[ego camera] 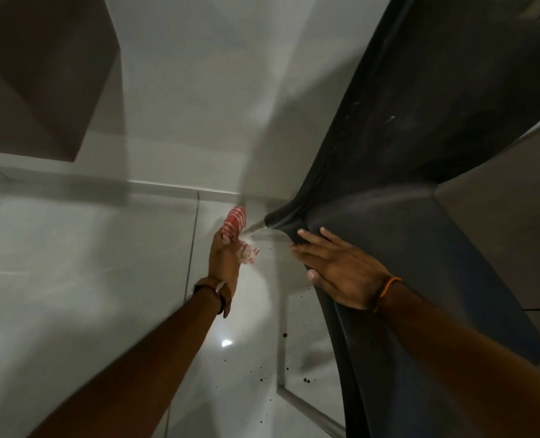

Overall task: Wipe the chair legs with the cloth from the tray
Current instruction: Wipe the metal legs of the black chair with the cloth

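A dark plastic chair (420, 153) fills the right side, seen from above. A silver metal leg (256, 229) juts out from under its seat corner toward the left. My left hand (224, 257) is shut on a red-and-white checked cloth (235, 221), which is pressed around that leg; a loose end of the cloth hangs below my palm. My right hand (338, 270) lies flat with spread fingers on the chair's seat edge, just right of the leg. A lower metal frame bar (309, 406) shows beneath the seat.
Glossy white floor tiles (88, 263) spread to the left, with small dark crumbs (284, 335) scattered near the chair frame. A white wall rises behind, and a brown cabinet (41, 74) hangs at the upper left. A grey surface (499, 232) stands at the right.
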Demonstrator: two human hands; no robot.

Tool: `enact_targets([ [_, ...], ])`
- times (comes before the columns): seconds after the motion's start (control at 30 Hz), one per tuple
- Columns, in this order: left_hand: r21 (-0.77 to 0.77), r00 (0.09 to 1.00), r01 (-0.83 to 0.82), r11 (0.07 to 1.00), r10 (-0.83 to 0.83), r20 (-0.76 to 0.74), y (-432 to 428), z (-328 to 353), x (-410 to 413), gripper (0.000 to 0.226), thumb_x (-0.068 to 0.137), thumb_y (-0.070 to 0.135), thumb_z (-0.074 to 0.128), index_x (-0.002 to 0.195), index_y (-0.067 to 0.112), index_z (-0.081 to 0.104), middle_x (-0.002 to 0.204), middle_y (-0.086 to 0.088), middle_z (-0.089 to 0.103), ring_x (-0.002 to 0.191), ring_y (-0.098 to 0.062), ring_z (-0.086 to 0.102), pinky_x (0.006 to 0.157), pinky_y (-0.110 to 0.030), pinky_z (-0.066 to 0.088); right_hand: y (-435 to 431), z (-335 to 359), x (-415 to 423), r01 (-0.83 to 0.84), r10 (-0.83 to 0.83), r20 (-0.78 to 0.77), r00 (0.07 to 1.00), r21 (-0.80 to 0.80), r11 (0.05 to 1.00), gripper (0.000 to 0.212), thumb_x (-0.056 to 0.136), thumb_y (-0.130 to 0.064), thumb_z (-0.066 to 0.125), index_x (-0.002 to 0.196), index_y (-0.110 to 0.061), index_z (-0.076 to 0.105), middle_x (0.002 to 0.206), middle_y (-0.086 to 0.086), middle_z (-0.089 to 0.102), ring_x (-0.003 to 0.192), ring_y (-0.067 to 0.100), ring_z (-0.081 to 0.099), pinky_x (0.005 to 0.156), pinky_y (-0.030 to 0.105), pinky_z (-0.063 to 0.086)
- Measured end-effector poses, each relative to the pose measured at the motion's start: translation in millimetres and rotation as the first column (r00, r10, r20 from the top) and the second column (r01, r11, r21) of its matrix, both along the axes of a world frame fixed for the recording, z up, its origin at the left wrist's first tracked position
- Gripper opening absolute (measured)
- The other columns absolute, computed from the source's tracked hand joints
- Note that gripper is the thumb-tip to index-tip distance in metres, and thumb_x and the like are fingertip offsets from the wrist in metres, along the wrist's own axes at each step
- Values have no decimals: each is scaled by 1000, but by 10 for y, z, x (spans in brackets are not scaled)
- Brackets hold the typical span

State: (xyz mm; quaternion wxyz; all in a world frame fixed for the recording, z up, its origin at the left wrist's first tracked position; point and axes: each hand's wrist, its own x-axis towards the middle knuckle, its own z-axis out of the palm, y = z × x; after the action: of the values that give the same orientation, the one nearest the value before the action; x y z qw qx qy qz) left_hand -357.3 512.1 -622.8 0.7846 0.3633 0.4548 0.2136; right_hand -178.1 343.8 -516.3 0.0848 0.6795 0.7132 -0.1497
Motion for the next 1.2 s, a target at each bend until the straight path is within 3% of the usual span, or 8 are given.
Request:
enact_targets([
  [0.1, 78, 998, 20, 997, -15, -64, 116, -81, 157, 50, 106, 4, 43, 155, 7, 34, 155, -20, 46, 140, -39, 48, 119, -55, 38, 83, -78, 63, -81, 81, 42, 996, -3, 997, 59, 111, -44, 23, 158, -15, 44, 166, 0, 42, 162, 17, 12, 132, 37, -8],
  [0.27, 233, 982, 163, 959, -135, -132, 192, -250, 328, 58, 105, 2, 43, 158, 14, 24, 161, -16, 36, 148, -34, 38, 109, -31, 36, 61, -202, 129, -85, 85, 23, 996, 26, 996, 65, 112, -48, 10, 153, -18, 52, 160, -3, 50, 162, 20, 17, 133, 47, 4],
  [0.37, 424, 929, 371, 827, -333, -163, 61, -340, 381, 63, 107, 2, 41, 162, 13, 13, 168, -14, 22, 155, -28, 26, 118, -23, 28, 38, -209, 134, -68, 68, -5, 998, 31, 997, 66, 113, -49, 9, 153, -19, 53, 158, -5, 51, 162, 19, 18, 132, 52, 10],
  [0.5, 539, 884, 465, 702, -405, -235, -86, -446, 457, 68, 110, 18, 39, 164, 19, -2, 174, -3, 5, 161, -21, 9, 131, -44, 19, 13, -229, 118, -65, 66, -27, 997, 26, 998, 65, 112, -48, 11, 152, -20, 53, 156, -7, 51, 161, 18, 18, 130, 56, 12],
  [0.73, 586, 880, 474, 657, -334, -337, 93, -882, 649, 61, 105, 11, 49, 158, 16, 19, 164, -10, 31, 147, -23, 40, 115, -25, 38, 24, -222, 137, -67, 71, -64, 995, 53, 996, 56, 109, -43, 22, 151, -23, 55, 153, -9, 54, 159, 18, 23, 132, 51, 6],
  [0.9, 621, 901, 429, 656, -257, -350, 207, -1508, 759, 71, 94, -8, 51, 143, 39, 29, 141, 8, 43, 124, 26, 42, 99, 6, 36, 6, -228, 138, -27, 39, -114, 993, 110, 994, 61, 112, -46, 13, 152, -26, 54, 156, -14, 50, 159, 19, 26, 132, 50, 8],
  [1.03, 552, 893, 433, 713, -255, -371, 360, -2041, 878, 70, 82, -22, 47, 142, 13, 40, 147, -4, 49, 135, -15, 52, 119, -40, 44, -2, -277, 187, -45, 55, -94, 994, 113, 993, 63, 113, -50, 9, 152, -30, 55, 157, -21, 47, 159, 17, 27, 132, 47, 6],
  [1.2, 593, 931, 340, 730, -171, -324, 328, -1887, 905, 67, 82, -27, 47, 141, 6, 44, 136, 6, 45, 129, -11, 52, 119, -36, 44, 63, -240, 188, -67, 72, -37, 997, 122, 990, 62, 113, -51, 9, 147, -34, 58, 155, -23, 50, 157, 14, 30, 132, 44, 9],
])
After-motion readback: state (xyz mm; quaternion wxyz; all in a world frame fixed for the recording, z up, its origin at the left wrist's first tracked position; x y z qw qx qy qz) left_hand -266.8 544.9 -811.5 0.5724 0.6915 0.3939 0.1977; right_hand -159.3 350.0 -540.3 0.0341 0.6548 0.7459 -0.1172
